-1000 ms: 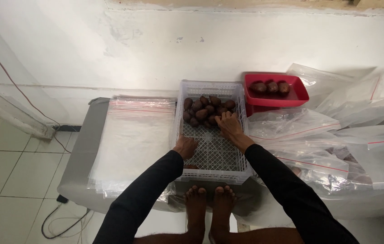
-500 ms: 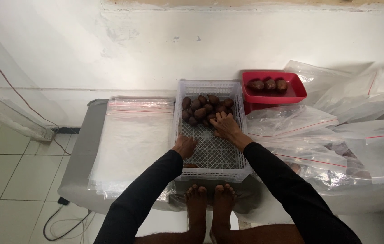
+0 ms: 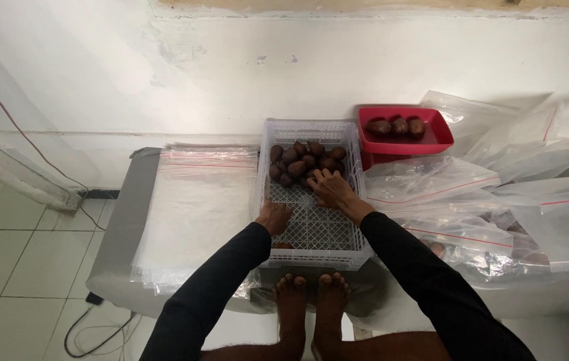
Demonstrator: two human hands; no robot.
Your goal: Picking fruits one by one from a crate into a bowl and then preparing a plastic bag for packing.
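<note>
A white plastic lattice crate (image 3: 311, 227) sits in front of me on a low grey table. Several dark brown scaly fruits (image 3: 304, 160) are heaped at its far end. My right hand (image 3: 330, 189) reaches into the crate, fingers on the near edge of the fruit pile. My left hand (image 3: 274, 217) rests inside the crate at its left wall, fingers curled; what it holds, if anything, is hidden. Both arms wear black sleeves.
A red tray (image 3: 405, 137) with three fruits stands behind the crate on the right. A stack of flat clear zip bags (image 3: 194, 207) lies to the left. Filled and loose clear bags (image 3: 498, 207) crowd the right. My bare feet (image 3: 311, 301) show below the table edge.
My right hand has slid a little left and nearer along the fruit pile. My left hand has stayed at the crate's left wall.
</note>
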